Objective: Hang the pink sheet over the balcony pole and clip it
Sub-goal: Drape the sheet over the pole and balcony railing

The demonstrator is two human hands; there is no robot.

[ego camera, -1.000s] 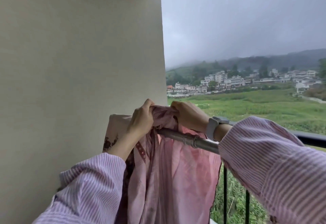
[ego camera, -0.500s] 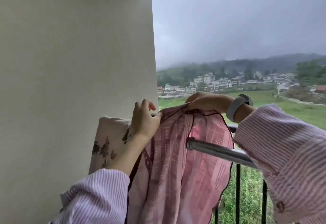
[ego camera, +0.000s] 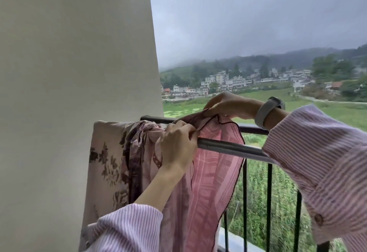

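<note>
The pink sheet (ego camera: 214,172), thin with a dark hem and woven squares, hangs over the grey metal balcony pole (ego camera: 228,148). My left hand (ego camera: 176,144) pinches its upper edge right at the pole. My right hand (ego camera: 228,106), with a grey wristband, holds the same edge lifted a little above and beyond the pole. Part of the sheet is bunched to the left of my left hand. No clip shows.
A pale floral cloth (ego camera: 105,162) hangs at the pole's left end against the cream wall (ego camera: 75,73). Behind the pole runs a black railing (ego camera: 252,128) with vertical bars; beyond it lie green fields and distant houses.
My left hand has moved right along the pole and gripped the sheet's hem. My right hand has drawn the edge further right, spreading the sheet out. The view shifted left.
</note>
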